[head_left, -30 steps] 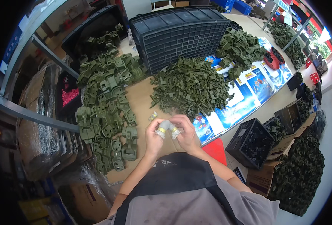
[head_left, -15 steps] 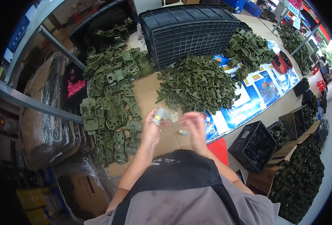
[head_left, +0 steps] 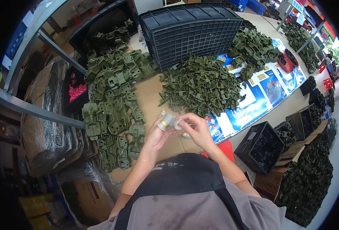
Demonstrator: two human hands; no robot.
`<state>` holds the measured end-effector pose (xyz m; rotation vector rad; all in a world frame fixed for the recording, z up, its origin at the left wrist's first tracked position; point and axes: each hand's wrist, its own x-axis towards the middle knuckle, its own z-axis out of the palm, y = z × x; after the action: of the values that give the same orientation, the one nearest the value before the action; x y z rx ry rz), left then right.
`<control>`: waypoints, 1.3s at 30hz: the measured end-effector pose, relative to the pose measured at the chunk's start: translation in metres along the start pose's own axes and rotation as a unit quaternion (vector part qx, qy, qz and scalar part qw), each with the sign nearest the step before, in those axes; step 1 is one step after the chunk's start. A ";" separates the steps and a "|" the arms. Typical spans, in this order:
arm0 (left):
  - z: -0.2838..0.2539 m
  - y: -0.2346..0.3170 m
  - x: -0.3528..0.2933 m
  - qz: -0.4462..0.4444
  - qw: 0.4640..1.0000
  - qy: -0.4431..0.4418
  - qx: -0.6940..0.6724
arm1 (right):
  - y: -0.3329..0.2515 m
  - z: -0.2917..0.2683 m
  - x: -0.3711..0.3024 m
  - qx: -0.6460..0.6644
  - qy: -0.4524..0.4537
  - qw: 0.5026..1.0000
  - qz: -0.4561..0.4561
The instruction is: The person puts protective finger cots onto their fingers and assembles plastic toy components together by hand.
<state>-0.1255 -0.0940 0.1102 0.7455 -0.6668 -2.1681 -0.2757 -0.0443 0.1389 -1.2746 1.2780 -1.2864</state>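
Note:
My left hand (head_left: 156,137) is closed around a short grey tube-like piece with a yellow band (head_left: 164,122); its exact kind I cannot tell. A second bit of grey and yellow (head_left: 161,113) shows at that hand's fingertips. My right hand (head_left: 196,129) has its thumb and fingers pinched on a pale, see-through piece (head_left: 177,123) right beside the grey one. Whether the two pieces are joined is hidden by the fingers. Partly behind my right hand, a small grey and yellow piece (head_left: 186,135) lies on the cardboard sheet (head_left: 148,92).
Small green plastic parts (head_left: 204,84) form a heap beyond my hands. Larger green moulded parts (head_left: 115,103) cover the left side. A black crate (head_left: 192,36) stands behind the heap. Printed blue sheets (head_left: 250,105) lie at right, near a dark bin (head_left: 259,147) and a red stool (head_left: 224,149).
My right hand has moved left to meet the left hand and now pinches the see-through piece. The left hand still holds the grey piece, turned slightly.

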 end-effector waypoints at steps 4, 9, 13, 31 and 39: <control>-0.002 -0.009 0.001 0.125 0.978 0.094 0.135 | -0.006 0.006 -0.001 -0.157 0.081 0.982 -0.069; 0.012 -0.011 -0.010 0.236 0.817 0.103 0.515 | 0.001 0.007 0.000 -0.176 0.097 0.976 -0.088; 0.024 -0.008 -0.012 0.273 0.787 0.104 0.543 | 0.009 0.002 0.003 -0.173 0.106 0.976 -0.076; 0.023 -0.008 -0.022 0.333 0.720 -0.065 0.606 | 0.019 0.003 -0.019 0.352 -0.049 0.919 0.169; 0.027 -0.008 -0.023 0.429 0.587 -0.043 0.685 | 0.010 0.005 -0.014 -0.154 0.049 0.985 -0.058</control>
<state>-0.1347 -0.0657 0.1310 0.7055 -2.2375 -0.4407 -0.2704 -0.0312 0.1272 -1.5355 1.5366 -1.2802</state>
